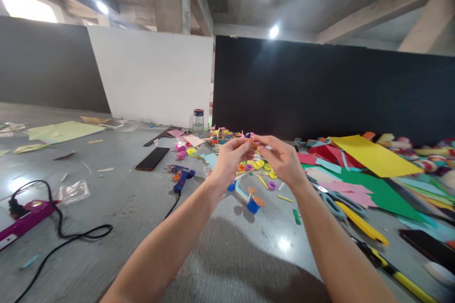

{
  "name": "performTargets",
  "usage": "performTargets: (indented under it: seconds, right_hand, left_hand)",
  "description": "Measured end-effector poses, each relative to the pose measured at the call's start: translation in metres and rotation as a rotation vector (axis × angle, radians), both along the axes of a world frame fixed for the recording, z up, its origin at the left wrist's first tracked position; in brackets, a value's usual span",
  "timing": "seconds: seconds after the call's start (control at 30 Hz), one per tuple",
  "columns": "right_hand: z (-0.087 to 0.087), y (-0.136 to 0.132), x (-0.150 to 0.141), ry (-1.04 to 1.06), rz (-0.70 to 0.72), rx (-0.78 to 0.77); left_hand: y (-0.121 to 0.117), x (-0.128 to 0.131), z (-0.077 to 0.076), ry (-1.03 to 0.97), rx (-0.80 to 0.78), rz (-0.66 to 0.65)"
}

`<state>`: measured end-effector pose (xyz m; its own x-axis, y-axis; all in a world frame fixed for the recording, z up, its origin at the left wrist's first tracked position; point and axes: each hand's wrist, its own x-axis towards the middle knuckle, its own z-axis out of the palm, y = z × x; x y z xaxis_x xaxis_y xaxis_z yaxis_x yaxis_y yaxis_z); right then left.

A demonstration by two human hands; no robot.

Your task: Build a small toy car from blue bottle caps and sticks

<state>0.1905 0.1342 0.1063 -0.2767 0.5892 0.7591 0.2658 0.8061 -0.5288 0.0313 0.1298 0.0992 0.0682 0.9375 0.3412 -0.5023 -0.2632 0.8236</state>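
Note:
My left hand (229,157) and my right hand (281,157) are raised over the table, fingertips pinched close together. A small orange-brown bit shows between them, too blurred to name. Below and just beyond the hands lie small coloured rings and discs, among them yellow caps (267,167) and a purple ring (272,185). Under the left hand's fingers stands a blue cylinder (253,205) with orange discs at its top, beside a light blue folded strip (241,191). A yellow stick (285,199) and a green piece (296,217) rest nearer the right forearm.
Left of the hands are a blue glue gun (183,177), a black phone (152,158) and a magenta power strip (28,225) with a black cord. To the right lie scissors (336,201), a yellow-handled cutter (362,223) and coloured paper sheets (377,156). A jar (198,119) stands behind.

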Motion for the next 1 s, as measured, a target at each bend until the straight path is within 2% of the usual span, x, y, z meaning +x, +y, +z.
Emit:
performTargets:
  seconds: [0.2, 0.7, 1.0]
  right_hand:
    - [0.0000, 0.0026, -0.0006, -0.061, -0.005, -0.010]
    - [-0.0022, 0.0053, -0.0008, -0.024, 0.013, 0.012]
    - [-0.0020, 0.0058, 0.0022, -0.092, 0.006, 0.108]
  left_hand:
    - [-0.0023, -0.0007, 0.0005, 0.028, -0.015, 0.036]
    - [-0.0020, 0.0014, -0.0009, 0.078, 0.017, 0.082]
    - [0.0002, 0.0002, -0.0015, 0.102, 0.067, 0.086]
